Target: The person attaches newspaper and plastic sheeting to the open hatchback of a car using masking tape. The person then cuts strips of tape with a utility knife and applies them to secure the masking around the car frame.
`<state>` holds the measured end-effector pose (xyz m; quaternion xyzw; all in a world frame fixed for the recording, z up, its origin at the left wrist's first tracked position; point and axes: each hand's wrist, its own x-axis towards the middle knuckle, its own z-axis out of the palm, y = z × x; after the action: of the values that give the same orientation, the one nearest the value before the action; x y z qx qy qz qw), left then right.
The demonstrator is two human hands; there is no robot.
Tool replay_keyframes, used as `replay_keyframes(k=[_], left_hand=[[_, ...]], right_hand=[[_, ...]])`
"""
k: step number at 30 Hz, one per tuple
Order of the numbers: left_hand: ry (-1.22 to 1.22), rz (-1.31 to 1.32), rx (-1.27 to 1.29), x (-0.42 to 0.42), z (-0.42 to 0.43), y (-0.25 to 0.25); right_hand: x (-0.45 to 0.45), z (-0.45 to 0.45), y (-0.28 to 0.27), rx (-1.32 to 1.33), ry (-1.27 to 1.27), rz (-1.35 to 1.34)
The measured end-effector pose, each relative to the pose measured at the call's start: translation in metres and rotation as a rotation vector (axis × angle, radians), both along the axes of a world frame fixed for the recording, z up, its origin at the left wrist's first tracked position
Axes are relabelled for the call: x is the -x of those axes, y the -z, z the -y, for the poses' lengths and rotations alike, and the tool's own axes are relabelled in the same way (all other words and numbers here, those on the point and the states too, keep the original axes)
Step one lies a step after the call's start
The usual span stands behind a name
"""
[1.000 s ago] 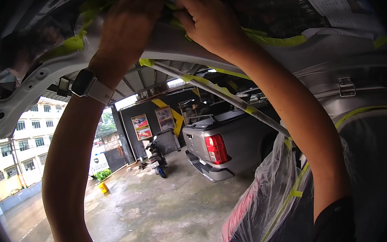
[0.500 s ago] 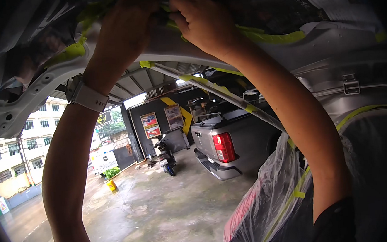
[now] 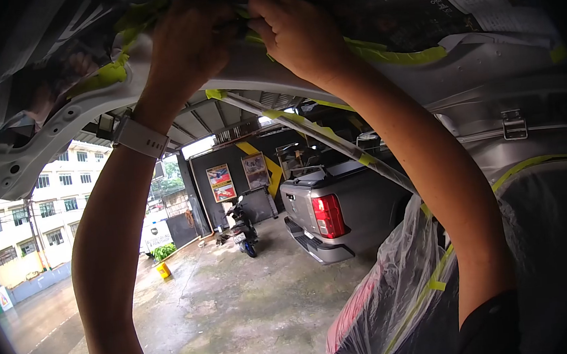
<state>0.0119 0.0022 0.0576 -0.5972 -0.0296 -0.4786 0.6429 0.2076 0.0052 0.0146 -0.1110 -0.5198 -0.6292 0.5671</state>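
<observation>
Both arms reach up to the underside of a raised vehicle hatch (image 3: 248, 70), which is masked with printed newspaper (image 3: 389, 2) and yellow-green masking tape (image 3: 404, 54). My left hand (image 3: 190, 44), with a watch (image 3: 139, 136) on its wrist, is closed at the panel's upper edge. Beside it, a small gap apart, my right hand (image 3: 302, 39) has its fingers curled and pinched together. Bits of the tape show around both hands. Whatever sits in the fingers is dark and hidden.
A taped strut (image 3: 320, 134) slants down from the hatch to the body at right. Clear plastic sheeting (image 3: 398, 281) drapes the vehicle's rear. Behind stand a grey pickup (image 3: 365, 204), a motorcycle (image 3: 240, 230) and a yellow container (image 3: 164, 271) on the concrete floor (image 3: 241, 320).
My left hand and forearm have shifted slightly to the right, and the wrist has turned a little. My right hand stays almost still.
</observation>
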Motion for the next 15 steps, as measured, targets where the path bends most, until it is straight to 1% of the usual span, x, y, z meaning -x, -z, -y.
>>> replay_keyframes(k=[2,4,7,9,14,15], left_hand=[[0.004,0.006,-0.007,-0.002,-0.001,0.000],[-0.009,-0.026,-0.101,-0.002,-0.002,0.000],[-0.054,-0.017,-0.150,-0.001,-0.003,0.001],[-0.060,-0.018,-0.139,-0.001,-0.003,0.003],[-0.048,-0.011,-0.089,-0.003,0.002,0.011],[-0.041,0.020,-0.005,-0.008,0.014,0.019]], right_hand=[[0.000,0.000,0.000,0.006,0.002,-0.005],[0.000,0.001,0.000,0.013,0.004,-0.008],[0.000,0.000,0.000,0.017,0.003,-0.009],[0.001,-0.002,-0.001,-0.034,-0.035,0.013],[0.000,-0.003,-0.001,-0.045,-0.060,0.011],[0.000,-0.004,-0.001,-0.064,-0.056,0.004]])
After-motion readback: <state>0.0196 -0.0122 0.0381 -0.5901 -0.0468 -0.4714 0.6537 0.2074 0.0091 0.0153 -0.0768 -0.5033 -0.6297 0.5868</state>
